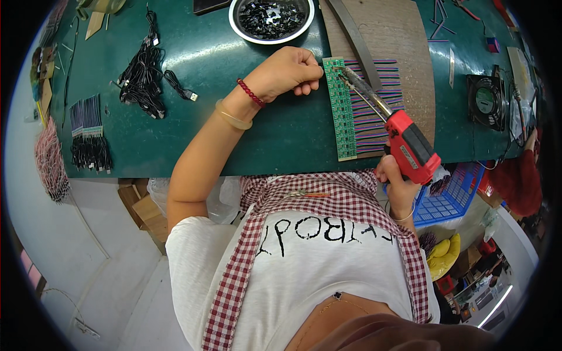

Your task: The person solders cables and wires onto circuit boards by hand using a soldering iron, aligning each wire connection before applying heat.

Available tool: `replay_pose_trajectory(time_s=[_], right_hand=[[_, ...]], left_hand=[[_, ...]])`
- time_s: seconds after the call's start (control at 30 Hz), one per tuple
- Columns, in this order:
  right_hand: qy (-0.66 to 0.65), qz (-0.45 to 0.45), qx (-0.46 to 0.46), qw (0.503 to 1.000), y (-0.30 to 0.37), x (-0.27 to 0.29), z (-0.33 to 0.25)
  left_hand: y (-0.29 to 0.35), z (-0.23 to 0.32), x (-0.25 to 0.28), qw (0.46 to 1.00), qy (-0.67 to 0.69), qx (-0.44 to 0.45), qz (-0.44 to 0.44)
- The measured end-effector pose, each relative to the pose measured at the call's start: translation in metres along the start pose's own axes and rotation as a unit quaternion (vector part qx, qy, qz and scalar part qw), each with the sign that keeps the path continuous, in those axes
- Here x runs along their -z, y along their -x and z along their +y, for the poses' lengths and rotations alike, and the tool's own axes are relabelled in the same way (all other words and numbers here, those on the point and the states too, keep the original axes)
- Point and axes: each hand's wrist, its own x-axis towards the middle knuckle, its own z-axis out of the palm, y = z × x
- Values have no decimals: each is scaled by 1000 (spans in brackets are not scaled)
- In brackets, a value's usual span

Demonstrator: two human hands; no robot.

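Observation:
A red and black soldering gun [410, 146] is gripped in my right hand [399, 182], near the table's front edge. Its metal tip reaches up and left to the top part of a green circuit board panel [343, 126]. Thin coloured wires [377, 131] run in rows from the panel's right side over a brown wooden board [420, 70]. Just left of the panel's upper end is my left hand [288, 73], its fingers curled and pinched together. Whatever those fingers hold, if anything, is too small to make out. A grey metal bar [358, 44] lies across the wires.
A metal bowl [233, 22] of small black parts stands at the back. Black cables [146, 76] and a wire bundle [91, 131] lie on the left of the green table [263, 152]. To the right are a black fan [487, 102] and, below the edge, a blue crate [448, 202].

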Motion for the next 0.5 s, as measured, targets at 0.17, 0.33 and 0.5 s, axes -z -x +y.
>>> replay_pose_trajectory(time_s=[0.17, 0.33, 0.5], right_hand=[[-33, -3, -17, 999, -1, 0, -2], [-66, 6, -18, 998, -3, 0, -12], [-83, 31, -3, 996, -5, 8, -9]], left_hand=[[2, 2, -1, 1000, -11, 3, 6], [9, 4, -3, 997, -70, -14, 22], [11, 23, 13, 853, -427, -169, 248]])
